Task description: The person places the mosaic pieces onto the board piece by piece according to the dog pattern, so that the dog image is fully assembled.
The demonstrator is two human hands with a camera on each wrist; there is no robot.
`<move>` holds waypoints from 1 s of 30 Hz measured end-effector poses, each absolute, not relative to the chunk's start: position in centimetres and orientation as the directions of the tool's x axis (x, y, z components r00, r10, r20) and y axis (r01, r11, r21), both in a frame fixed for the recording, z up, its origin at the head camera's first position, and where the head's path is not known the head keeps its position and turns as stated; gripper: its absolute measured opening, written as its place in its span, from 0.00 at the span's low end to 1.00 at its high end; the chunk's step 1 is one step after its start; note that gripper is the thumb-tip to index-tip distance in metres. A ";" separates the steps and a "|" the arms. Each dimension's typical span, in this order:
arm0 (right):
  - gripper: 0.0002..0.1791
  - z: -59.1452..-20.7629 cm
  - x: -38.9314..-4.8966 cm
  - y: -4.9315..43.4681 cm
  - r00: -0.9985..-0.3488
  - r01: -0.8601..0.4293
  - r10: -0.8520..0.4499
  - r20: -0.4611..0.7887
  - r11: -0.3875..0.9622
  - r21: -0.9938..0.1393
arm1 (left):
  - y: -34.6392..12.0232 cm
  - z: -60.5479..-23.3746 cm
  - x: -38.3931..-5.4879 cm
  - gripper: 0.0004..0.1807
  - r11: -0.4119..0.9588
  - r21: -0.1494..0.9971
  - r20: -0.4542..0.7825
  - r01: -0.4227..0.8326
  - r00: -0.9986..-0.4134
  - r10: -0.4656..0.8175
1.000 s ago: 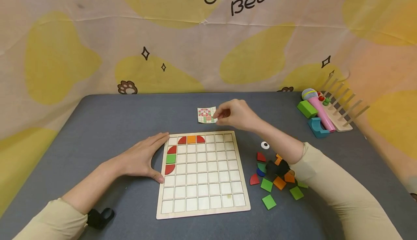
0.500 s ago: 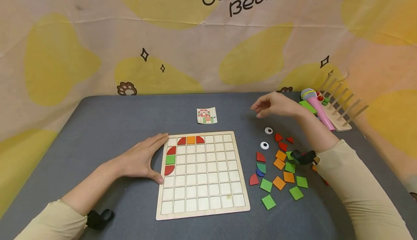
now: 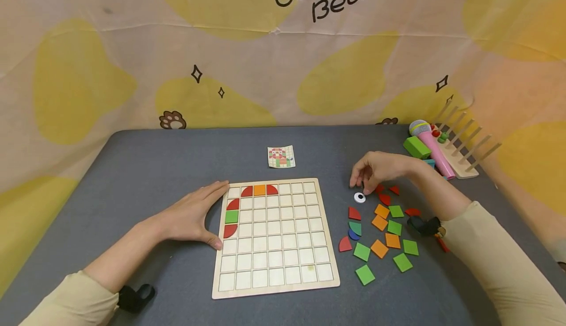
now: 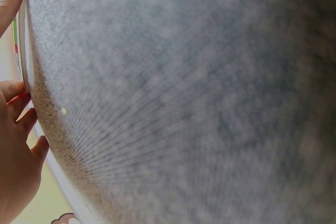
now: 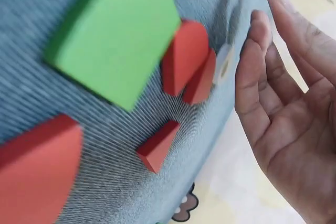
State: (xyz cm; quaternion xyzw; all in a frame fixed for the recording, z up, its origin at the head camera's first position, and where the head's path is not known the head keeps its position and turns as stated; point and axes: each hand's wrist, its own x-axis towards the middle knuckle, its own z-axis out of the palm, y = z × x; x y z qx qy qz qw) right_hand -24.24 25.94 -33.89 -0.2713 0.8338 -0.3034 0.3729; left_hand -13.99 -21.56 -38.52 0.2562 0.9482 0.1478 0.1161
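A wooden grid board [image 3: 278, 242] lies on the table. Along its top row sit two red quarter-round tiles with an orange square [image 3: 259, 190] between them. Down its left column are two more red tiles around a green square [image 3: 232, 216]. My left hand [image 3: 187, 215] rests against the board's left edge, fingers at the top corner, thumb lower down. To the right, my right hand [image 3: 380, 168] hovers low over the loose tiles, thumb and fingers apart. Close by its fingertips is a white eye disc [image 5: 223, 64]; another eye disc [image 3: 359, 197] lies just in front.
Green, orange, red and blue tiles [image 3: 392, 240] are scattered right of the board. A small pattern card [image 3: 280, 157] lies behind it. At the back right are a pink toy microphone [image 3: 435, 154], a green block [image 3: 416, 147] and a pegged wooden stand [image 3: 464, 163].
My right hand has moved right from near the pattern card, then down to the loose tiles, where it now covers one eye disc in the head view. The left hand has stayed put.
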 end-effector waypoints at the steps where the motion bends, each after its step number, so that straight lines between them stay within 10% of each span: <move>1: 0.14 -34.0 -24.0 25.8 -0.561 -0.233 -0.683 -0.469 0.673 -0.702 | -21.6 -38.5 -14.0 0.73 0.824 0.339 -0.142 0.454 -0.841 0.521; 30: 0.05 -32.7 -22.9 21.1 -0.662 -0.432 -0.671 -0.333 0.705 -0.563 | -21.6 -38.6 -14.1 0.74 0.827 0.335 -0.151 0.451 -0.841 0.519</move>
